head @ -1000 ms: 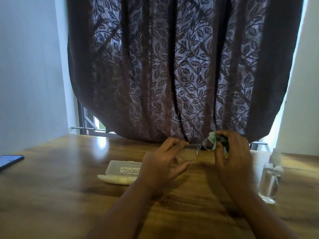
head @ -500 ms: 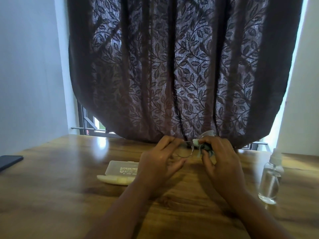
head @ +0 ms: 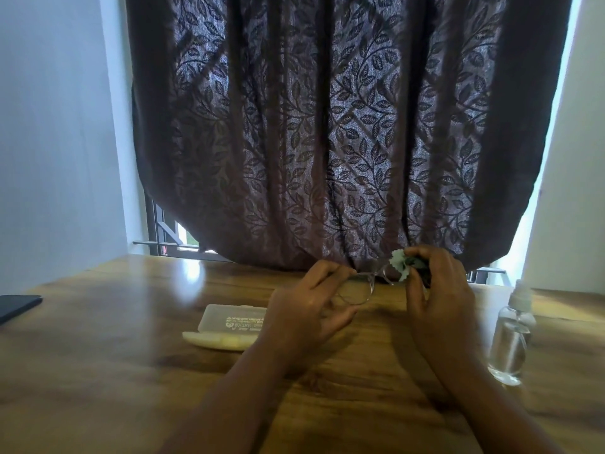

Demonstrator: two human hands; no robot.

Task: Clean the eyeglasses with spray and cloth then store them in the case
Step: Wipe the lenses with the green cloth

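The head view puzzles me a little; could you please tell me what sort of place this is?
Probably a room at home: a polished wooden table stands against a barred window hung with a dark leaf-patterned curtain, between plain white walls. A dark phone lies on the table's left edge.

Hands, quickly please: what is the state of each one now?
Left hand: fingers pinch the eyeglasses at the frame.
Right hand: fingers curled around the cloth, held against the eyeglasses.
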